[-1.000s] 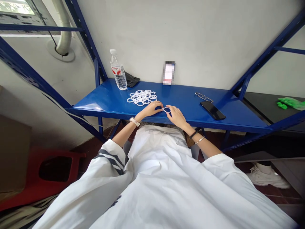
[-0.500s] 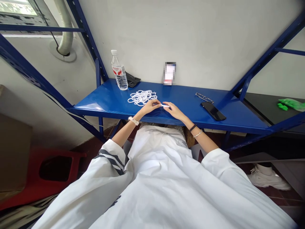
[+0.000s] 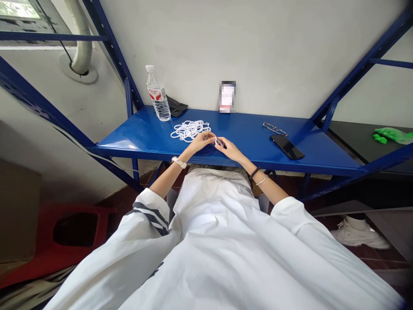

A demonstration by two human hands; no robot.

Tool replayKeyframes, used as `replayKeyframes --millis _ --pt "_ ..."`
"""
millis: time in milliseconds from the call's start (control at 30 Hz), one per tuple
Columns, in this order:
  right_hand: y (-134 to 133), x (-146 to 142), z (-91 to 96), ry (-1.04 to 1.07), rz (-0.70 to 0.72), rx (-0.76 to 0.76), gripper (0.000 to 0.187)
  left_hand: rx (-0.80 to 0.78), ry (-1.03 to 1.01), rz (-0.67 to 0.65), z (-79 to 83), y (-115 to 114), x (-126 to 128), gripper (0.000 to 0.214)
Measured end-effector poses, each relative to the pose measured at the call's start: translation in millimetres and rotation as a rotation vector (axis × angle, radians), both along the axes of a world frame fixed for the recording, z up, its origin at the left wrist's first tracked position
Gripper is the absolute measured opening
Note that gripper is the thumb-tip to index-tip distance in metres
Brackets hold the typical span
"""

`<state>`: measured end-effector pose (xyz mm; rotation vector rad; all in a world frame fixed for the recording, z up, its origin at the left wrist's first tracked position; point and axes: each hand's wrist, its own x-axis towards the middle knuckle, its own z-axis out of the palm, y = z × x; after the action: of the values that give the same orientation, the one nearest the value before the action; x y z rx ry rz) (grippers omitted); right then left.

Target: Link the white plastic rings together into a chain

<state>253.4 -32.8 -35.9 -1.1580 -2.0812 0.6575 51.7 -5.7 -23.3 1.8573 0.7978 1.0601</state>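
My left hand (image 3: 200, 142) and my right hand (image 3: 229, 149) meet over the front of the blue metal shelf (image 3: 135, 137). Between their fingertips they pinch one small white plastic ring (image 3: 218, 141), which is largely covered by the fingers. A loose pile of the same white rings (image 3: 189, 130) lies on the shelf just beyond and left of my left hand. I wear a watch on the left wrist and bracelets on the right.
A water bottle (image 3: 157, 94) and a black pouch (image 3: 176, 106) stand at the back left. A small card (image 3: 227, 97) leans on the wall. Glasses (image 3: 274, 128) and a black phone (image 3: 287, 146) lie to the right. A red stool (image 3: 64, 232) is below left.
Both hands have shifted slightly away from me and to the left, toward the pile. The ring, first held open and round between them, is now squeezed between the fingertips.
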Motion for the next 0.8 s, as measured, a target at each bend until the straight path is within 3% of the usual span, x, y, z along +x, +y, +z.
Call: replayKeyframes --millis 167,300,467,800 --pt "6.7 -0.2 -7.9 0.307 -0.074 -0.091 0.047 0.056 0.027 -0.033 -2.9 2.0 -0.5 0.051" --pt "9.0 0.1 -8.4 0.502 0.003 -0.128 0.046 0.056 0.109 -0.078 -2.2 -2.1 1.5 0.06" --pt "6.3 -0.8 -3.5 0.519 0.089 -0.149 0.049 0.071 0.162 -0.055 3.3 -8.0 3.5 0.053" --pt "3.7 1.1 3.0 0.569 -0.033 -0.184 0.054 0.014 0.121 -0.043 9.6 -11.7 2.6 0.051"
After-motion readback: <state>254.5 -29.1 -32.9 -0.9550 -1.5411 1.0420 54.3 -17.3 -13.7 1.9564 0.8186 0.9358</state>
